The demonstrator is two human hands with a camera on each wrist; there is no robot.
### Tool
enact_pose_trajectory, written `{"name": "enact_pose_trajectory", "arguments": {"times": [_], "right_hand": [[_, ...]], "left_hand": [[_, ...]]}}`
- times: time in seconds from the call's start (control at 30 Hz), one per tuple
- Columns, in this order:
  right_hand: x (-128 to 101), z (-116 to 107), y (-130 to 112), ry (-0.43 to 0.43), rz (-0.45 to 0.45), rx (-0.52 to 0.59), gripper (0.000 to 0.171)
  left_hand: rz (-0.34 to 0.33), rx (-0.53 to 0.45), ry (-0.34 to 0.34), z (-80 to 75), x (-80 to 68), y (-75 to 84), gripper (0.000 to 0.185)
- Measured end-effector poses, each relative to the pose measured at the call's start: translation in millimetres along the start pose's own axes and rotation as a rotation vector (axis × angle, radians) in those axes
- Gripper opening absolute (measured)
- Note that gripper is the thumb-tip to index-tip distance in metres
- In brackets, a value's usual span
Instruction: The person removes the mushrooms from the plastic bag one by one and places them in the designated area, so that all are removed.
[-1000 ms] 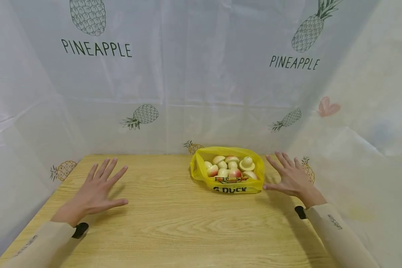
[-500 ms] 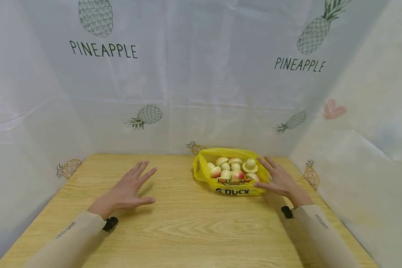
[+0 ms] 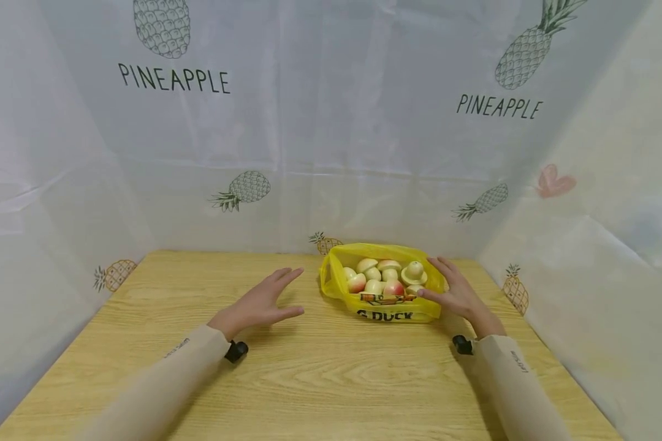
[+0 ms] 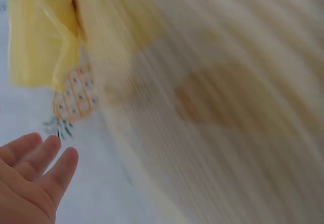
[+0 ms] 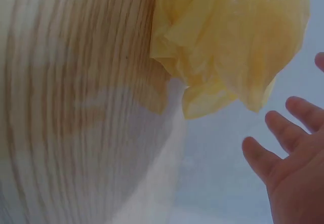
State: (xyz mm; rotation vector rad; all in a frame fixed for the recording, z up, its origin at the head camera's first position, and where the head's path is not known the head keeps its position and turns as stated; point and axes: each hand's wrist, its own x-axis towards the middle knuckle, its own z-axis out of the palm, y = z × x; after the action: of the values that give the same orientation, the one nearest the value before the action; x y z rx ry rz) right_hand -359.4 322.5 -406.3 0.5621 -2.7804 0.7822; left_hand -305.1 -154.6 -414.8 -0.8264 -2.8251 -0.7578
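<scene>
A yellow plastic bag [image 3: 399, 315] printed "G.DUCK" lies with its mouth open near the back of the wooden table [image 3: 320, 380]. Inside it are several toy mushrooms [image 3: 372, 286], pale cream with some red-tinged caps. My right hand [image 3: 459, 296] is at the bag's right side, fingers and thumb spread, overlapping its edge in the head view. In the right wrist view, the fingers [image 5: 283, 133] lie apart from the bag's crumpled side [image 5: 228, 41]. Left of the bag my left hand [image 3: 262, 306] hovers over the table with fingers extended, holding nothing; a gap separates it from the bag.
A white sheet [image 3: 336, 135] printed with pineapples hangs behind the table, and similar sheeting closes in the left and right sides. Each wrist carries a small black device. Bare wood stretches in front of the bag.
My left hand has moved right across the table toward the bag. My right hand has shifted left to the bag's side. The view has turned slightly left; the bag stays in place.
</scene>
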Motion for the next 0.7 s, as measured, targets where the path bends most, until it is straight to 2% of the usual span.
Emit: {"name": "enact_pose_trajectory", "arguments": {"times": [0.33, 0.57, 0.7], "right_hand": [[2.1, 10.3, 14.6, 0.018, 0.072, 0.137, 0.085], [3.7, 14.4, 19.1, 0.042, 0.011, 0.243, 0.066], [5.4, 15.0, 18.2, 0.070, -0.015, 0.256, 0.056]], "left_hand": [[-0.029, -0.140, -0.009, 22.8, 52.6, 24.9, 0.080], [-0.041, -0.229, 0.004, 35.5, 82.4, 40.3, 0.076], [-0.091, -0.241, 0.011, 41.7, 93.8, 45.2, 0.073]]}}
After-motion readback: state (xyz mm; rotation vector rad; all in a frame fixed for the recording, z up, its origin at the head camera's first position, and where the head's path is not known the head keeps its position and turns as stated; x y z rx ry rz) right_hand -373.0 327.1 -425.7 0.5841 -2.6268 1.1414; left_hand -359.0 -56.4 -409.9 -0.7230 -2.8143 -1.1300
